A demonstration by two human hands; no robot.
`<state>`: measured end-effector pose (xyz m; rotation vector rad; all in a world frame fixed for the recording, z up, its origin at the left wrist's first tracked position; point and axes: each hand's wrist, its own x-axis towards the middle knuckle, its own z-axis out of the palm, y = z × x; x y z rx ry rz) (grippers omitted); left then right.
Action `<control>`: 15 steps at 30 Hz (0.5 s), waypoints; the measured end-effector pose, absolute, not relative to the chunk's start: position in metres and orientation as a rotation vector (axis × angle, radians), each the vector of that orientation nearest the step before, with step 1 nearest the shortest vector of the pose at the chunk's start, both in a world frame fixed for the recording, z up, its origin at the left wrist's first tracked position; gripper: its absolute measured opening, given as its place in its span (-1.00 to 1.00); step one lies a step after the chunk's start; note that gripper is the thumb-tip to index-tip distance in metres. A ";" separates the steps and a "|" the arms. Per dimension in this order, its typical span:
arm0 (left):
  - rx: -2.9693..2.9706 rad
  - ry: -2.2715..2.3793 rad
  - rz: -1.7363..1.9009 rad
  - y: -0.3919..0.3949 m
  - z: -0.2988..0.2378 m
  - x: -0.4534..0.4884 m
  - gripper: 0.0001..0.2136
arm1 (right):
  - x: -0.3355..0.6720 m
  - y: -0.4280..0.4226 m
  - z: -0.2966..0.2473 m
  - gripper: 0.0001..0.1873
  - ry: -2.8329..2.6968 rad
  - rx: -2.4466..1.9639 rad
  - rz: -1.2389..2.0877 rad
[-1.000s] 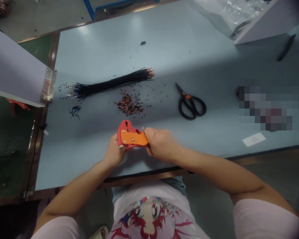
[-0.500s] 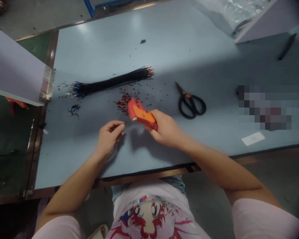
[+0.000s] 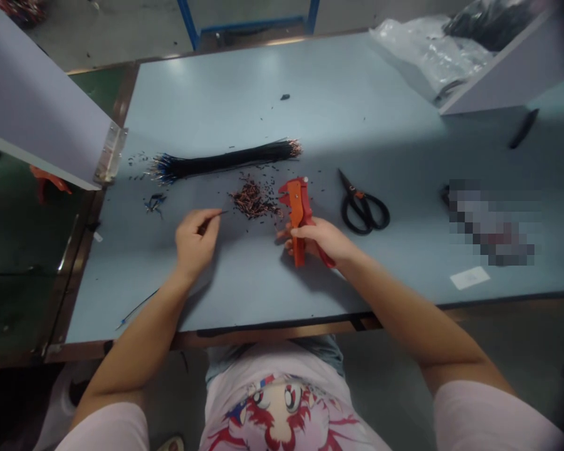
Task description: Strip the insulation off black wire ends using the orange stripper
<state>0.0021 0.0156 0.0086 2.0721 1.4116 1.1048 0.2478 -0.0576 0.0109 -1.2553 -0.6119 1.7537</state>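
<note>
My left hand (image 3: pixel 196 241) is closed in a pinch on a thin black wire (image 3: pixel 139 309). One end pokes out past my fingertips; a length with a blue tip shows beside my forearm, its middle hidden. My right hand (image 3: pixel 317 241) grips a red and orange wire stripper (image 3: pixel 297 207), its jaw end pointing away from me. Between and beyond my hands lies a pile of short copper-and-black wire scraps (image 3: pixel 252 199). Behind the pile stretches a bundle of black wires (image 3: pixel 225 161), with blue ends at left and bare copper ends at right.
Black-handled scissors (image 3: pixel 364 203) lie right of my right hand. A small cluster of blue wire bits (image 3: pixel 155 203) sits at left. Farther right are a white label (image 3: pixel 470 277) and a dark slim tool (image 3: pixel 524 129). Plastic bags (image 3: pixel 432 53) rest at the back right beside a panel (image 3: pixel 493 81).
The wire stripper has swung from pointing left to pointing away from me and shifted right. My left hand has drawn slightly left, and a length of wire now shows by my forearm. The view has shifted.
</note>
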 end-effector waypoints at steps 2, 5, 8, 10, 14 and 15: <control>2.151 1.315 0.850 0.011 0.007 0.005 -0.82 | 0.248 -0.057 0.010 -0.80 -0.650 -1.275 1.807; 2.201 1.191 0.492 0.004 0.003 0.013 -0.80 | 0.248 -0.051 0.008 -0.75 -0.690 -1.236 1.875; 2.190 1.199 0.525 0.000 -0.001 0.022 -0.78 | 0.248 -0.042 0.003 -0.65 -0.729 -1.042 1.916; 2.188 1.216 0.686 0.002 -0.004 0.024 -0.78 | 0.249 -0.038 -0.002 -0.62 -0.759 -0.938 1.940; 2.155 1.214 0.873 0.007 -0.007 0.018 -0.79 | 0.252 -0.041 -0.007 -0.66 -0.755 -0.868 1.960; 2.131 1.228 0.900 0.008 -0.006 0.016 -0.79 | 0.251 -0.044 -0.007 -0.69 -0.741 -0.852 1.967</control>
